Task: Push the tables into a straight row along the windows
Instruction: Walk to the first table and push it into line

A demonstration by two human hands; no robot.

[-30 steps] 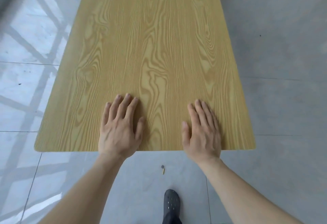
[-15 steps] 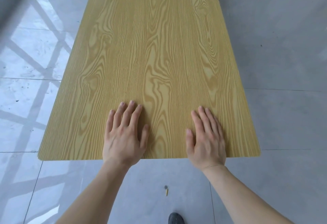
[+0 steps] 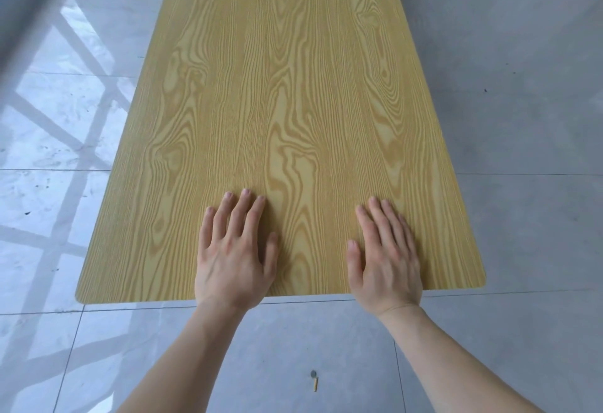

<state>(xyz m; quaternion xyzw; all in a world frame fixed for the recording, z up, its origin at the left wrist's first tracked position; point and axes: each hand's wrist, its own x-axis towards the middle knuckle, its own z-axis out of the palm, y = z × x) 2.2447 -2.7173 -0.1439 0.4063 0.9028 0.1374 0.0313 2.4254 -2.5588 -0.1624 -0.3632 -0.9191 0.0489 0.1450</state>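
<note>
While both palms lie flat on the near end of the wooden table, the step in hand reads as a forward push along the table's length. Left hand: fingers straight and slightly spread, pressed to the top just inside the near edge, left of centre. Right hand: fingers straight and close together, likewise flat, right of centre. Neither hand curls over the edge; nothing is gripped.

Table position: directly ahead of the person, long axis running away from the camera, standing on a grey tiled floor. Bright window-shaped reflections fall on the tiles at left, so the windows are probably on that side.

Judgement on doing the push well: flat palms rely on friction alone, so equal downward and forward pressure from both hands should hold the table straight; uneven force would likely swing it. Heels of the hands near the edge give the firmest drive.

Not visible: table legs, far end of the top (cut off by the frame), any other tables, the windows themselves. Row alignment cannot be judged. A small yellowish object lies on the floor near the person; identity unclear.
</note>
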